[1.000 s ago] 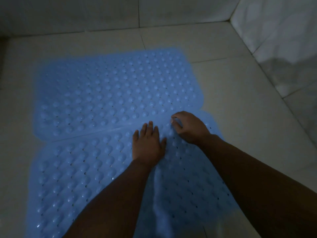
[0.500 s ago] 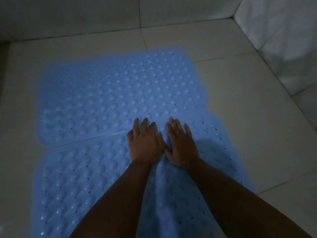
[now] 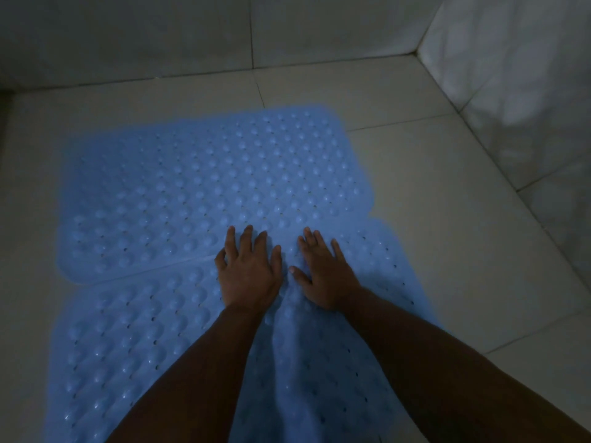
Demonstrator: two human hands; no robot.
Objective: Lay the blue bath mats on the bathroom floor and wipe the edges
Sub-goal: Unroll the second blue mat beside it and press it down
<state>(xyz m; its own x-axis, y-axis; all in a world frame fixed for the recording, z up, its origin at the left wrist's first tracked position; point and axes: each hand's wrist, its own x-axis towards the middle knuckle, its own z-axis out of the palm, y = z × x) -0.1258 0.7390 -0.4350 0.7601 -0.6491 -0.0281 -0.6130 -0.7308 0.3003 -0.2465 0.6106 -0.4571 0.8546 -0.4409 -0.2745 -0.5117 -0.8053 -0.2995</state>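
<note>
Two blue bath mats with rows of bumps and small holes lie on the pale tiled floor. The far mat [image 3: 204,187] lies flat. The near mat [image 3: 134,340] meets it along a seam that slants up to the right, and a raised crease runs down the near mat between my forearms. My left hand [image 3: 248,271] rests palm down with fingers spread at the seam. My right hand [image 3: 324,273] lies flat beside it on the near mat's far edge, fingers apart. Neither hand holds anything.
The tiled floor [image 3: 431,193] stretches to the right and behind the mats. A tiled wall [image 3: 160,36] runs along the back and another wall [image 3: 518,91] stands on the right, meeting in the far right corner. The light is dim.
My right hand uncurled from the near mat's far edge and went flat beside my left hand. Both hands then spread slightly apart over the seam. The view shifted a little.
</note>
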